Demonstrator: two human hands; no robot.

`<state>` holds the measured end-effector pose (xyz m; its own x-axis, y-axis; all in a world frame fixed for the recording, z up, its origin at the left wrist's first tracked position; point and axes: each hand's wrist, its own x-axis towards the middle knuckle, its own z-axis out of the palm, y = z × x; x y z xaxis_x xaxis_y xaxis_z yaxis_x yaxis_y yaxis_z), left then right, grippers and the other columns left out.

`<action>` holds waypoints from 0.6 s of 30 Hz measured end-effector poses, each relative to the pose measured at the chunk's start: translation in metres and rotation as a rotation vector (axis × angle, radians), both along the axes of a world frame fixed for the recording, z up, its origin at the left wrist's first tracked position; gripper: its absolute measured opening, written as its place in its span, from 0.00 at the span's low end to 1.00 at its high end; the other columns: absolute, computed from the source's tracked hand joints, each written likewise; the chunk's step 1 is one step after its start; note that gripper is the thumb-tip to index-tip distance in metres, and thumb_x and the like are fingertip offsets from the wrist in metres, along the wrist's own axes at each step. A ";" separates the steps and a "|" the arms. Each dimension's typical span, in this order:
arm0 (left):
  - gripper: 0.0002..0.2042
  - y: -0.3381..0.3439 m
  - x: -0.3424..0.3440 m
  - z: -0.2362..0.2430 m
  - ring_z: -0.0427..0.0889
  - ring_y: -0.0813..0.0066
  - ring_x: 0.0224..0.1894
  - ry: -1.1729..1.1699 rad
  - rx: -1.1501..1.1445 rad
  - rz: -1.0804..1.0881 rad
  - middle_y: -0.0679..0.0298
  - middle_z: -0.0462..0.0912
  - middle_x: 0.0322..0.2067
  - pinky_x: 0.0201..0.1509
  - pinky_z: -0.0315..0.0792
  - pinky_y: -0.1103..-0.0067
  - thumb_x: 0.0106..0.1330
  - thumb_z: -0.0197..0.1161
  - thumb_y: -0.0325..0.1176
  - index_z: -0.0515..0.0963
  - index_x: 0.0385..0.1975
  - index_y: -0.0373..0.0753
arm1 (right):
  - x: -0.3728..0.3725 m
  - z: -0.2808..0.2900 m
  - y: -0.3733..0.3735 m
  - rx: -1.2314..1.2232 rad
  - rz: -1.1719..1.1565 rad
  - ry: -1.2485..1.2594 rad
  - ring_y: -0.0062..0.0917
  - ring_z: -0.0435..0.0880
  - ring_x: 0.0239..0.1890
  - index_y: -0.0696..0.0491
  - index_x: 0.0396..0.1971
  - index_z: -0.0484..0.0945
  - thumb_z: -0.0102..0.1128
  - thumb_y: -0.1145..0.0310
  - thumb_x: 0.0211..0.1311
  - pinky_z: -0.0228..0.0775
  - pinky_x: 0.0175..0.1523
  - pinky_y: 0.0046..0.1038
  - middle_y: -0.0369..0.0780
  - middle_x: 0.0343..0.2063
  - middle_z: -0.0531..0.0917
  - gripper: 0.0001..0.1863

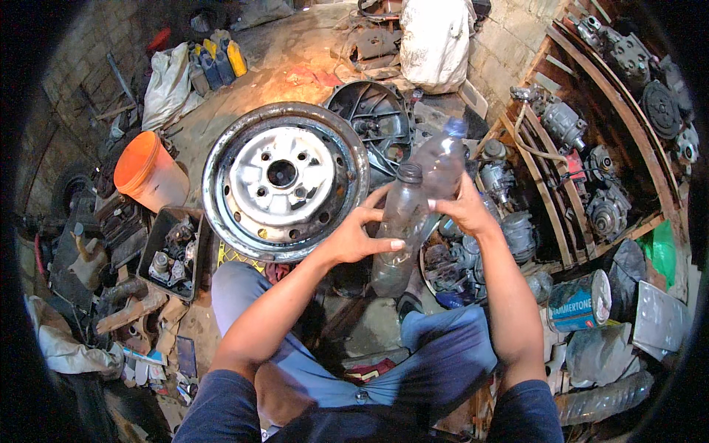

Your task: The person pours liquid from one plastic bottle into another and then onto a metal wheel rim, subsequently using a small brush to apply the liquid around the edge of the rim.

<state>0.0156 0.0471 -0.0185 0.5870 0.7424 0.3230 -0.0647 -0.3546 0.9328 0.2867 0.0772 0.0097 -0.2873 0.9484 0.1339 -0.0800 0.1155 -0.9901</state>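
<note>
and right of the wheel rim [255, 177], the left hand [354, 238] clasps the uncapped bottle [399, 221] between thumb and fingers; farther right of it, the right hand [470, 211] grips the capped bottle [443, 161]. both likely light, squeezable, maybe slick: hold mid-body, gently!

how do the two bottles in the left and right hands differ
The left bottle has an uncapped mouth; the right bottle wears a blue cap. The left bottle appears lower in the picture, the right bottle higher. Both are see-through.
</note>
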 end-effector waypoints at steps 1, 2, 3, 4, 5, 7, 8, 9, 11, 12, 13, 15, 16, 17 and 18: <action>0.27 -0.002 0.000 -0.001 0.57 0.51 0.77 -0.001 -0.002 0.059 0.48 0.59 0.74 0.79 0.51 0.60 0.54 0.80 0.42 0.84 0.55 0.40 | -0.002 0.010 -0.001 0.020 -0.067 -0.035 0.32 0.76 0.63 0.55 0.69 0.61 0.81 0.76 0.46 0.66 0.70 0.37 0.41 0.58 0.76 0.49; 0.28 -0.003 -0.001 -0.002 0.57 0.51 0.77 -0.002 -0.004 0.120 0.48 0.59 0.74 0.79 0.50 0.60 0.55 0.80 0.42 0.83 0.56 0.40 | -0.003 0.014 0.000 0.058 -0.142 -0.018 0.32 0.76 0.62 0.55 0.69 0.60 0.81 0.76 0.46 0.67 0.69 0.37 0.41 0.59 0.76 0.50; 0.31 -0.004 -0.001 -0.005 0.67 0.58 0.71 0.061 0.090 0.215 0.49 0.69 0.68 0.76 0.58 0.64 0.56 0.79 0.41 0.79 0.60 0.37 | -0.003 0.017 0.001 0.096 -0.216 -0.001 0.32 0.77 0.62 0.54 0.69 0.59 0.81 0.76 0.47 0.68 0.68 0.37 0.41 0.59 0.76 0.50; 0.30 -0.007 0.003 0.002 0.69 0.60 0.69 0.045 -0.018 0.205 0.50 0.72 0.66 0.74 0.60 0.65 0.57 0.79 0.41 0.79 0.59 0.36 | 0.003 0.022 0.001 0.138 -0.305 0.008 0.31 0.77 0.61 0.54 0.69 0.58 0.81 0.76 0.47 0.69 0.68 0.37 0.41 0.59 0.76 0.50; 0.30 -0.010 0.006 0.011 0.71 0.62 0.67 0.030 -0.127 0.194 0.52 0.74 0.64 0.73 0.62 0.66 0.58 0.78 0.41 0.79 0.58 0.34 | 0.014 0.021 0.005 0.209 -0.381 -0.086 0.31 0.77 0.60 0.53 0.70 0.57 0.82 0.74 0.48 0.69 0.67 0.36 0.42 0.59 0.75 0.51; 0.30 -0.014 0.008 0.017 0.75 0.66 0.63 0.023 -0.177 0.199 0.55 0.78 0.61 0.71 0.64 0.68 0.59 0.78 0.41 0.78 0.58 0.32 | 0.022 0.023 0.007 0.290 -0.512 -0.078 0.31 0.77 0.60 0.54 0.69 0.57 0.83 0.73 0.48 0.69 0.67 0.36 0.43 0.59 0.75 0.51; 0.31 -0.015 0.006 0.017 0.76 0.67 0.62 0.030 -0.118 0.215 0.55 0.79 0.60 0.70 0.66 0.68 0.59 0.78 0.40 0.77 0.59 0.32 | 0.022 0.024 0.007 0.328 -0.571 -0.069 0.31 0.76 0.60 0.54 0.69 0.57 0.83 0.72 0.48 0.69 0.67 0.36 0.43 0.59 0.75 0.51; 0.32 -0.015 0.005 0.017 0.77 0.68 0.60 0.037 -0.060 0.231 0.56 0.80 0.60 0.69 0.67 0.69 0.58 0.78 0.40 0.76 0.61 0.32 | 0.025 0.026 0.010 0.344 -0.624 -0.129 0.31 0.76 0.61 0.54 0.69 0.57 0.84 0.69 0.47 0.69 0.67 0.36 0.44 0.59 0.74 0.52; 0.34 -0.017 0.004 0.016 0.77 0.68 0.60 0.015 -0.041 0.256 0.56 0.81 0.58 0.70 0.66 0.69 0.57 0.79 0.39 0.74 0.62 0.32 | 0.027 0.030 0.008 0.445 -0.699 -0.227 0.32 0.76 0.61 0.54 0.69 0.56 0.85 0.67 0.47 0.69 0.66 0.36 0.44 0.59 0.74 0.53; 0.35 -0.018 0.003 0.017 0.77 0.68 0.60 0.003 -0.032 0.269 0.56 0.81 0.58 0.70 0.66 0.69 0.57 0.79 0.39 0.73 0.63 0.32 | 0.027 0.031 0.007 0.496 -0.737 -0.275 0.32 0.76 0.61 0.55 0.69 0.56 0.85 0.67 0.47 0.69 0.66 0.36 0.44 0.59 0.74 0.53; 0.35 -0.019 0.003 0.021 0.78 0.68 0.60 0.005 -0.023 0.277 0.55 0.81 0.57 0.70 0.66 0.69 0.56 0.80 0.39 0.73 0.63 0.32 | 0.028 0.032 0.005 0.513 -0.736 -0.291 0.31 0.76 0.60 0.55 0.69 0.57 0.84 0.66 0.48 0.69 0.66 0.35 0.45 0.58 0.75 0.52; 0.37 -0.021 0.000 0.031 0.78 0.68 0.60 0.009 -0.004 0.293 0.55 0.82 0.56 0.69 0.67 0.69 0.55 0.80 0.39 0.72 0.63 0.32 | 0.029 0.035 0.003 0.500 -0.672 -0.290 0.31 0.76 0.61 0.55 0.69 0.58 0.84 0.66 0.48 0.69 0.66 0.36 0.45 0.57 0.75 0.51; 0.36 -0.023 -0.002 0.036 0.79 0.68 0.59 0.022 -0.010 0.290 0.55 0.83 0.55 0.69 0.68 0.70 0.55 0.81 0.39 0.73 0.63 0.31 | 0.027 0.036 0.001 0.491 -0.638 -0.291 0.31 0.76 0.61 0.55 0.69 0.59 0.84 0.66 0.48 0.68 0.67 0.36 0.45 0.57 0.76 0.51; 0.36 -0.024 -0.004 0.042 0.79 0.69 0.58 0.036 -0.016 0.286 0.55 0.83 0.54 0.68 0.68 0.70 0.55 0.81 0.39 0.73 0.62 0.31 | 0.023 0.035 -0.001 0.501 -0.611 -0.281 0.31 0.75 0.62 0.54 0.69 0.60 0.84 0.69 0.47 0.67 0.68 0.37 0.44 0.59 0.75 0.51; 0.35 -0.025 -0.006 0.045 0.80 0.69 0.58 0.049 -0.022 0.281 0.56 0.83 0.54 0.67 0.69 0.70 0.54 0.81 0.39 0.74 0.61 0.31 | 0.020 0.035 -0.003 0.526 -0.605 -0.319 0.31 0.75 0.62 0.54 0.69 0.59 0.84 0.70 0.47 0.67 0.68 0.37 0.44 0.59 0.75 0.51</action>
